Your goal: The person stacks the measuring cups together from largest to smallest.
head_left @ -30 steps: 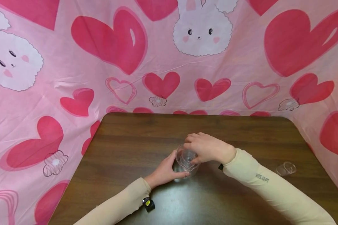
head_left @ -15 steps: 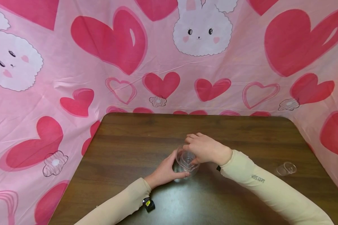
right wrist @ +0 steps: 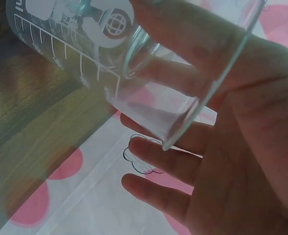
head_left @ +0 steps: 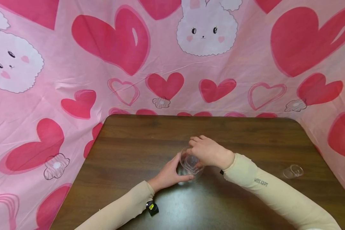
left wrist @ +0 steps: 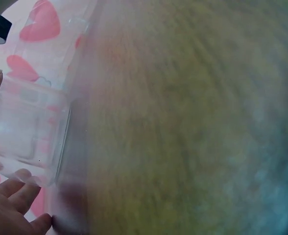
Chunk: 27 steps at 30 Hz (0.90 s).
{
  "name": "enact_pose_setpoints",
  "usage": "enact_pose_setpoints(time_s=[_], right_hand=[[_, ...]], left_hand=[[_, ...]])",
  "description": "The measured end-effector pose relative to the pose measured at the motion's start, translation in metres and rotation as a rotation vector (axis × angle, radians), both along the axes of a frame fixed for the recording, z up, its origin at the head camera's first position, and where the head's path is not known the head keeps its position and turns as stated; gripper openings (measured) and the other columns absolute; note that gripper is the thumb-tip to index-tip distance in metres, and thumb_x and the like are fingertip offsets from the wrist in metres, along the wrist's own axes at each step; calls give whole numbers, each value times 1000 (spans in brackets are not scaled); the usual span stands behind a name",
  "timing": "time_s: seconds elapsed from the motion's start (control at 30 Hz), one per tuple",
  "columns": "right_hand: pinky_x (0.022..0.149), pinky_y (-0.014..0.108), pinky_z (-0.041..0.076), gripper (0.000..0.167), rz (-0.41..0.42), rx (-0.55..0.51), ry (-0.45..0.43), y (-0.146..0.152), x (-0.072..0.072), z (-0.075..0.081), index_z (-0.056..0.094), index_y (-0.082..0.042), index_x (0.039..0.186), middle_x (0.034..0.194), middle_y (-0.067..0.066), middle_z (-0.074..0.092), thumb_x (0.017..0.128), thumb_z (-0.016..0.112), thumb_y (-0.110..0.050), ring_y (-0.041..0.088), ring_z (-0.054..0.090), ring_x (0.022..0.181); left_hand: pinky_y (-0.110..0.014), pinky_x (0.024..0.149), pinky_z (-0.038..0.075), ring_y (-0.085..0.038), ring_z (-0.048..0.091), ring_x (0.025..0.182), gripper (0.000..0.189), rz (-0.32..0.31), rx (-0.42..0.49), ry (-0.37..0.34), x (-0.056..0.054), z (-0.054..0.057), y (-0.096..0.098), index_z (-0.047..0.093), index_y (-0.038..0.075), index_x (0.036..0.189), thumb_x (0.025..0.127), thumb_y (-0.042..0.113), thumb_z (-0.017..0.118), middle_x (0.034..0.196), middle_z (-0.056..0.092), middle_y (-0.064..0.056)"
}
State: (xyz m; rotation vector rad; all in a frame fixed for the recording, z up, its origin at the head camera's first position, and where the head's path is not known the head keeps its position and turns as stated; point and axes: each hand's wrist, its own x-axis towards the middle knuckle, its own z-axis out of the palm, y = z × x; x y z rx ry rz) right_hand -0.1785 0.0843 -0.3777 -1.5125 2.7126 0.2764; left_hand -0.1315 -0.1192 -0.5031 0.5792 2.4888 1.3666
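A large clear glass beaker [head_left: 199,175] with white markings stands near the middle of the table. My left hand [head_left: 167,175] grips it from the left, thumb in front and fingers behind. Inside it sits a smaller clear glass beaker [head_left: 191,160], whose rim [right wrist: 134,54] shows in the right wrist view. My right hand [head_left: 209,152] reaches over the large rim from the right. Its thumb and index finger are inside and pinch the smaller one's rim, while the other fingers stay outside. In the left wrist view the large beaker [left wrist: 24,127] is between thumb and fingers.
Another small clear glass beaker [head_left: 293,171] is on the right side of the brown wooden table [head_left: 138,134]. A pink cloth [head_left: 161,44] with hearts and rabbits hangs behind and at the sides of the table.
My right forearm and wrist have shifted slightly to the left, with the fingers still in the large beaker. The left hand and the beakers look the same.
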Motion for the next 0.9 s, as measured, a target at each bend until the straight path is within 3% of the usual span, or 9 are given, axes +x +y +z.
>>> enact_pose_setpoints(time_s=[0.37, 0.7, 0.9], right_hand=[[91, 39, 50, 51, 5, -13, 61, -2, 3, -1, 80, -25, 111, 102, 3, 67, 68, 98, -46, 25, 60, 105], [100, 46, 51, 55, -13, -9, -3, 0, 2, 0, 77, -20, 118, 127, 12, 68, 71, 97, -42, 31, 60, 122], [99, 46, 52, 47, 14, -46, -8, 2, 0, 0, 77, -19, 118, 128, 12, 68, 78, 94, -36, 30, 60, 123]], left_hand=[[-50, 114, 42, -18, 50, 139, 103, 11, 6, -3, 0, 0, 0, 25, 21, 165, 85, 53, 83, 159, 45, 0], [-49, 113, 42, -17, 50, 138, 100, 7, 14, -6, 1, 2, 1, 27, 24, 164, 85, 51, 83, 158, 46, 2], [-48, 111, 44, -16, 53, 135, 97, 5, 11, -4, 2, 1, 1, 31, 26, 161, 84, 53, 83, 153, 50, 4]])
